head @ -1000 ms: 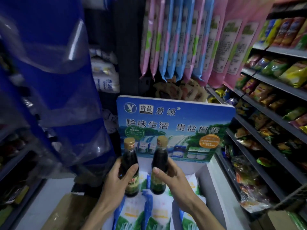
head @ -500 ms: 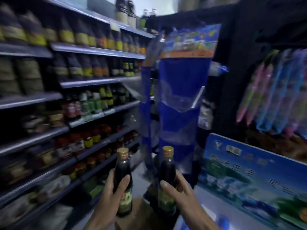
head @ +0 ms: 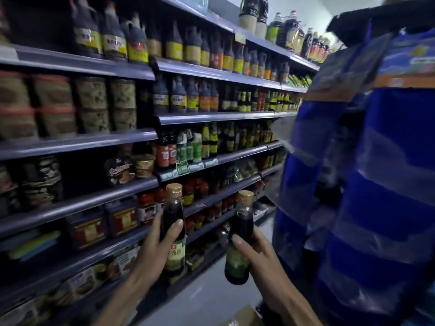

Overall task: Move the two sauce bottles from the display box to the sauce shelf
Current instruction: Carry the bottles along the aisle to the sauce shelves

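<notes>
I hold two dark sauce bottles with gold caps and green labels upright in front of me. My left hand (head: pixel 156 251) is wrapped around the left sauce bottle (head: pixel 173 215). My right hand (head: pixel 260 255) grips the right sauce bottle (head: pixel 239 260) from the right side. Both bottles hang in the aisle, apart from the sauce shelf (head: pixel 211 117), which fills the left and centre with rows of dark bottles and jars. The display box is out of view.
A tall blue hanging rack with clear plastic pockets (head: pixel 367 175) stands close on the right. The grey aisle floor (head: pixel 207 290) runs between it and the shelves. A cardboard box corner (head: pixel 240 320) lies at the bottom edge.
My view has swung left from the blue display box to the sauce shelves. Both hands kept their bottles and carried them along, now facing the lower shelves.
</notes>
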A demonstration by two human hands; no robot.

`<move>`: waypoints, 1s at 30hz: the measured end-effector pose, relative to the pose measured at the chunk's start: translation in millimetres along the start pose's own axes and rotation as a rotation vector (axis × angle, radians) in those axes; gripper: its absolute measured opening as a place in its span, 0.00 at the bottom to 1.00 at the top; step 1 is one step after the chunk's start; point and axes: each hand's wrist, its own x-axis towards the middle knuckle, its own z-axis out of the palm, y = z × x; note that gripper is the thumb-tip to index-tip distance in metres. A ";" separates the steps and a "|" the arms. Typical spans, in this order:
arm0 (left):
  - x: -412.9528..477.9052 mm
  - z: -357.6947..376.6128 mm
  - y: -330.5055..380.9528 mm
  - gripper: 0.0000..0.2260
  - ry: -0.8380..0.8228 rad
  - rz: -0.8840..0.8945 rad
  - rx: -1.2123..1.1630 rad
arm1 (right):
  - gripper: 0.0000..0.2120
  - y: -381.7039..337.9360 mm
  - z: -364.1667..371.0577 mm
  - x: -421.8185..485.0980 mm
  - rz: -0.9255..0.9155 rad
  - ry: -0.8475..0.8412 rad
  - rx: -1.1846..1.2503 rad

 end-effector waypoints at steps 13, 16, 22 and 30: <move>223.8 -39.0 -25.3 0.41 -0.204 0.058 0.031 | 0.17 -9.0 50.4 185.7 -0.124 0.123 -0.002; 282.4 -27.5 -36.4 0.39 -0.250 0.079 0.028 | 0.16 -6.5 48.9 235.0 -0.143 0.181 0.015; 402.1 18.3 -50.2 0.21 -0.345 0.117 0.016 | 0.19 -4.3 27.8 343.8 -0.166 0.265 0.063; 533.1 84.8 -60.8 0.09 -0.435 0.140 0.004 | 0.21 -25.4 -14.1 461.8 -0.232 0.421 0.068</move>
